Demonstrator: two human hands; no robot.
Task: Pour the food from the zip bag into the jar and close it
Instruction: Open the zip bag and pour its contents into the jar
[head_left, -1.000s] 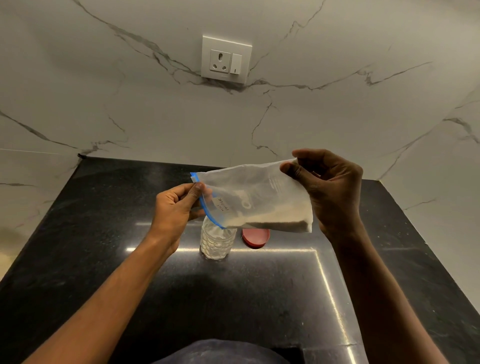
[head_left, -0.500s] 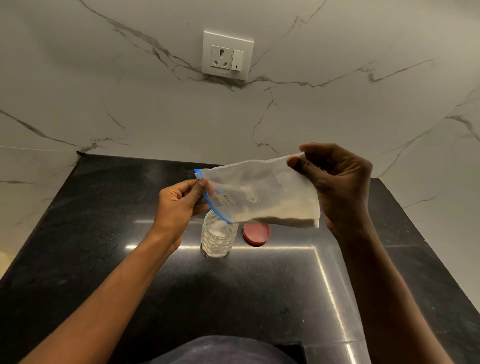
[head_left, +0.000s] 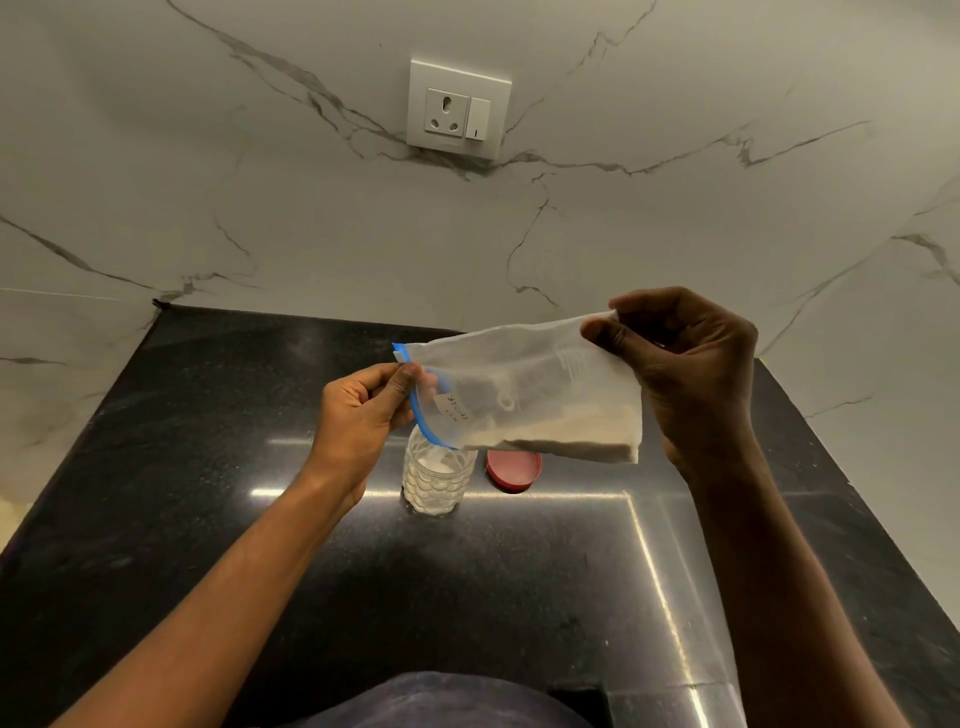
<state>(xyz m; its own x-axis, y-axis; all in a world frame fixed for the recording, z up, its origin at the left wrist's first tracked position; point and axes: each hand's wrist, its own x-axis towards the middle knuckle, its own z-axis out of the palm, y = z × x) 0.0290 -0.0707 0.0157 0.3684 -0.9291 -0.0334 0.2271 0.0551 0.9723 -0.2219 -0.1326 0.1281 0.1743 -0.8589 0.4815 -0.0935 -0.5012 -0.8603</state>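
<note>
Plastic bag (head_left: 524, 395) pinched by both hands (head_left: 358, 415) (head_left: 691, 374); tip too fast, food misses the jar (head_left: 436, 478).

You see a shiny black stone tabletop (head_left: 218, 509) with bright lines of light on it. Behind it stands a white marble wall with grey veins (head_left: 208, 208). On that wall sits a white plug socket with a switch (head_left: 459, 109).
</note>
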